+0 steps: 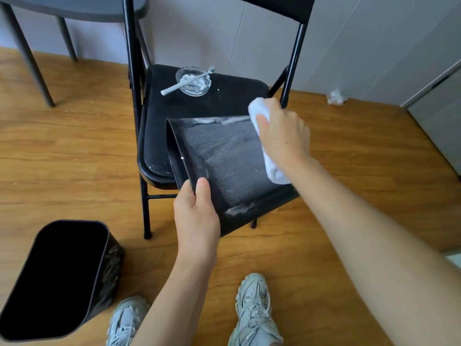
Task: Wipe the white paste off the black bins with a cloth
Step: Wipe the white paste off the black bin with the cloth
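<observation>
Right hand: your right hand (282, 136) is curled round a rolled white cloth (268, 151) and presses it against the tipped bin's upturned side, near that side's far right corner.
Left hand: your left hand (197, 216) grips the tipped bin's near left corner, thumb on top, fingers wrapped underneath.
Cloth: soft, terry-like, bunched into a thick roll; one end pokes out beyond your fingers, the other hangs below your wrist.
Tipped bin: the black bin (224, 158) lies on its side, propped on the front edge of the chair seat (159, 136); smooth hard plastic, rectangular and tapered. Its long axis runs from you toward the chair back; you cannot tell from here which end is the mouth.
Paste on the tipped bin: a thin, streaky grey-white film covers the upturned side, with thicker white smears (217, 120) along the far edge and another patch at the near edge.
Seat: black, padded, rounded corners, flecked with white at its front left.
Beyond the tipped bin: a clear glass dish (197, 86) holding white paste stands on the seat's rear, with a white toothbrush (184, 81) laid across it, bristles pointing right.
Second bin: another black bin (62, 275) stands upright on the wooden floor (74, 146), left of and nearer you than the tipped bin, mouth up, faint white marks on its right wall.
</observation>
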`<state>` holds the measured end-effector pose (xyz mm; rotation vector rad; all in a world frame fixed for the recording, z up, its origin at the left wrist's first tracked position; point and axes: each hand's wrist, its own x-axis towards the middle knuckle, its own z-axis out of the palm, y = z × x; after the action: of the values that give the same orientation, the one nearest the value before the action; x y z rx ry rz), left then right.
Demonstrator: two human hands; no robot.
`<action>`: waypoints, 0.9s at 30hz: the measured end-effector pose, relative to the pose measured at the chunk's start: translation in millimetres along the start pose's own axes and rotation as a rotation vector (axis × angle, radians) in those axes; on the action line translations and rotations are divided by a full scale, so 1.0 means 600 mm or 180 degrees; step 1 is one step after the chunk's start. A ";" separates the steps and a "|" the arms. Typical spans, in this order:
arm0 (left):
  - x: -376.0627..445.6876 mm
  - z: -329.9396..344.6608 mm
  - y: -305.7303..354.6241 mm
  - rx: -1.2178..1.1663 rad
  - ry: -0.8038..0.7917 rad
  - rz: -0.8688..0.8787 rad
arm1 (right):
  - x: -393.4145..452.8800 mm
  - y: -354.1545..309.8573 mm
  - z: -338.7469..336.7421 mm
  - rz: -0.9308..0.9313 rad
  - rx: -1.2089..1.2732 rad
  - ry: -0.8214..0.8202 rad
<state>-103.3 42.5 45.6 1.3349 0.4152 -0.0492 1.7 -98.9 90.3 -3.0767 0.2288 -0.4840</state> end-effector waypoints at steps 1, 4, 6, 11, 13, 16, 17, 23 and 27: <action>0.000 0.001 0.003 0.0016 -0.0016 -0.0012 | -0.001 0.005 0.001 0.0072 -0.0031 0.0017; 0.004 0.003 0.004 0.0066 -0.0020 -0.0046 | -0.024 -0.035 -0.003 -0.0127 0.0142 0.0064; 0.006 0.000 0.001 0.0145 -0.0010 -0.0061 | -0.057 -0.091 -0.005 -0.0616 0.0418 -0.0127; -0.002 -0.009 -0.007 0.0224 0.0161 -0.0242 | -0.110 -0.157 -0.001 -0.1482 0.0446 -0.0239; -0.007 -0.008 -0.009 0.0231 0.0263 -0.0138 | -0.100 -0.135 -0.002 -0.1335 0.0506 -0.0231; -0.006 0.000 -0.012 0.0111 0.0264 0.0003 | -0.064 -0.075 -0.003 -0.0738 0.0494 -0.0087; -0.004 0.001 -0.013 0.0071 0.0217 0.0018 | -0.050 -0.050 -0.003 -0.0500 0.0407 -0.0051; 0.002 0.002 -0.006 0.0149 0.0125 0.0166 | -0.005 0.086 -0.011 0.0448 0.0245 -0.0055; 0.001 0.002 -0.008 0.0204 0.0126 0.0165 | -0.008 0.095 -0.007 0.0524 0.0171 0.0008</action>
<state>-103.7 40.3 40.9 1.4111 0.4150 0.0070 -12.3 -154.6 90.2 -2.9722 0.4570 -0.4779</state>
